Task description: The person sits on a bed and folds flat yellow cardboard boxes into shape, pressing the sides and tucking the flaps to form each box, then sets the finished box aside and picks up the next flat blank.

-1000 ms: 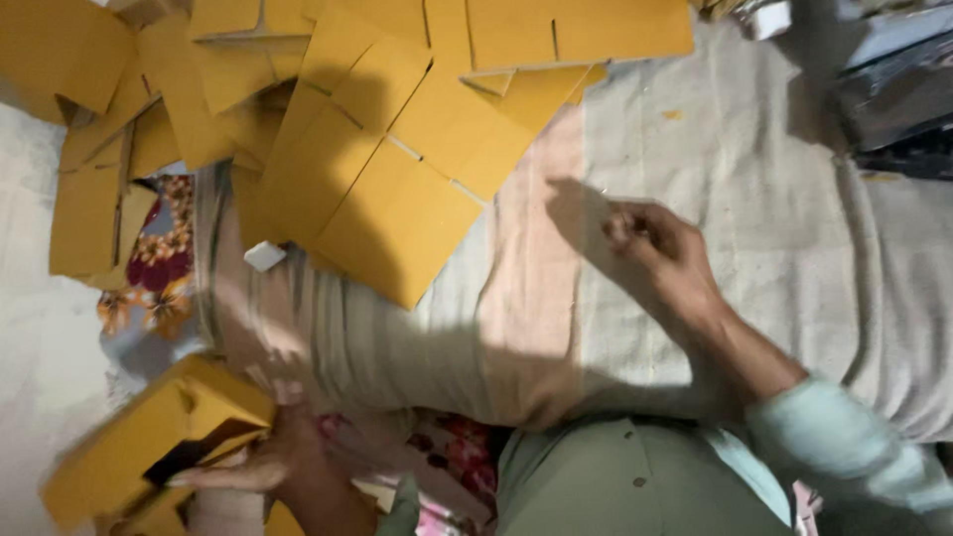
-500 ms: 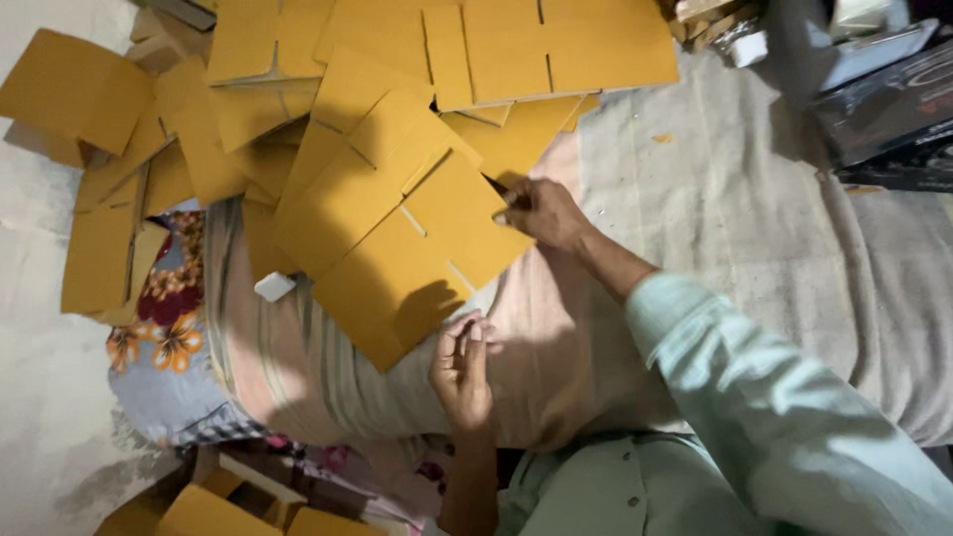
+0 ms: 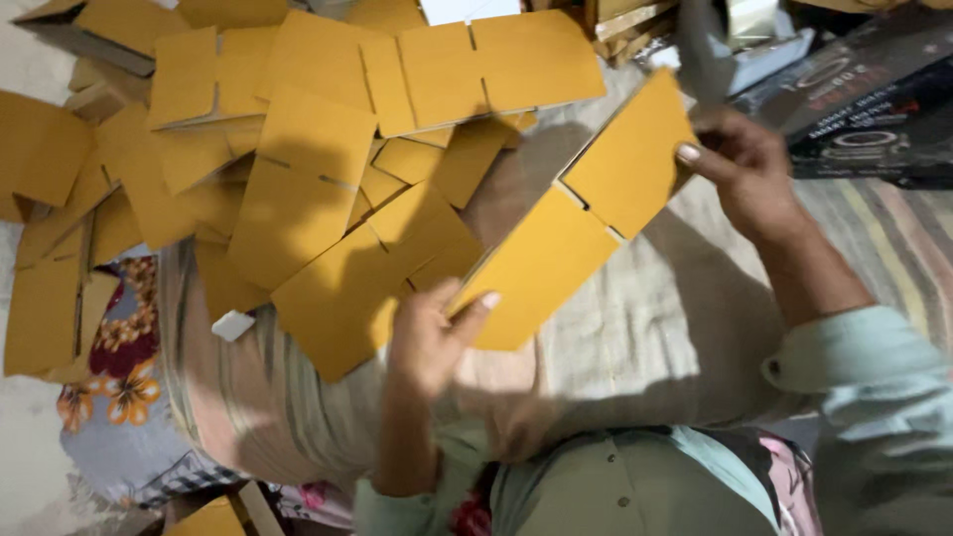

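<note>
A flat yellow cardboard box blank (image 3: 581, 223) is lifted off the cloth and held between both hands, tilted from lower left to upper right. My left hand (image 3: 429, 337) grips its lower left end with the thumb on top. My right hand (image 3: 749, 169) pinches its upper right end. Both arms wear pale green sleeves. Under and to the left of the held piece lies a heap of several more yellow blanks (image 3: 318, 189), overlapping one another.
A beige striped cloth (image 3: 645, 337) covers the surface, over a flowered fabric (image 3: 109, 367) at the left. Dark printed boxes (image 3: 874, 109) sit at the top right. A folded yellow box (image 3: 213, 516) shows at the bottom edge. A small white scrap (image 3: 232, 325) lies near the heap.
My right hand lifted one blank from the heap and raised it to the right. My left hand came up from the cloth and took hold of its lower end. The camera moved closer.
</note>
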{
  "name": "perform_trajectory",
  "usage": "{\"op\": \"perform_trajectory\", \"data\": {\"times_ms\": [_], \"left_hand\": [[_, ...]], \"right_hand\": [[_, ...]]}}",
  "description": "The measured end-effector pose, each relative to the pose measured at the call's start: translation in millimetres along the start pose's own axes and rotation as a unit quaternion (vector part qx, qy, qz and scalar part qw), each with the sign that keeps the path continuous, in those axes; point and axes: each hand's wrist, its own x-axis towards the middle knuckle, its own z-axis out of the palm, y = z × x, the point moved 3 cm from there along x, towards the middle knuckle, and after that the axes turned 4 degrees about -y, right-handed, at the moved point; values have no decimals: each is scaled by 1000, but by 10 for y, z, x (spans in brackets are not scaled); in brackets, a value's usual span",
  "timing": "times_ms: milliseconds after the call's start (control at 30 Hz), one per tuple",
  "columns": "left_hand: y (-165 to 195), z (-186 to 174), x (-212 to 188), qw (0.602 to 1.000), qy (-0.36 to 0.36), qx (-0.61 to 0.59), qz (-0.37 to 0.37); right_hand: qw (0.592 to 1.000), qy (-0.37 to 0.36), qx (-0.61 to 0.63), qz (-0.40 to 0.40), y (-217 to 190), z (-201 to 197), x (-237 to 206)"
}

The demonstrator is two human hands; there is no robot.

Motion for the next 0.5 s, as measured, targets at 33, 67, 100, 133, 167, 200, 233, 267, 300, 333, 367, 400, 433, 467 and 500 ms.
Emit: {"op": "perform_trajectory", "data": {"times_ms": [33,67,100,133,167,200,233,267,300,333,367,400,433,467,500], "left_hand": [[58,200,-16,999,-9,-30,9],[84,396,-32,998,-43,-34,-33],[104,567,-45,994,-73,-37,-74],[179,690,-34,991,-91,-96,-7],[248,787,-38,980,-109,-155,61],[302,839,-53,961,-128,-213,124],[306,852,-34,950,-134,-249,136],[302,850,9,936,-143,-286,145],[303,858,55,921,-151,-323,158],[280,899,123,915,-172,-343,123],[266,959,206,908,-194,-361,91],[253,1046,282,898,-218,-379,59],[234,1133,365,905,-206,-371,31],[214,1227,461,912,-191,-363,2],[187,1310,552,919,-173,-354,-26]], "right_hand": [[990,29,-137,-24,20,44,-2],[960,54,-271,-46,19,108,-22],[979,60,-196,-5,46,188,-82],[990,63,-119,32,50,302,-175],[995,65,-42,68,28,404,-264],[996,45,-37,71,-45,489,-360],[996,25,-29,79,-141,562,-526],[996,6,-21,91,-241,654,-685],[995,5,-10,98,-320,736,-756],[995,6,-3,96,-396,785,-783],[996,9,2,92,-469,807,-782],[995,14,13,102,-523,822,-784],[993,17,26,115,-571,847,-810],[991,16,41,129,-604,866,-817],[992,14,32,125,-630,876,-807]]}}
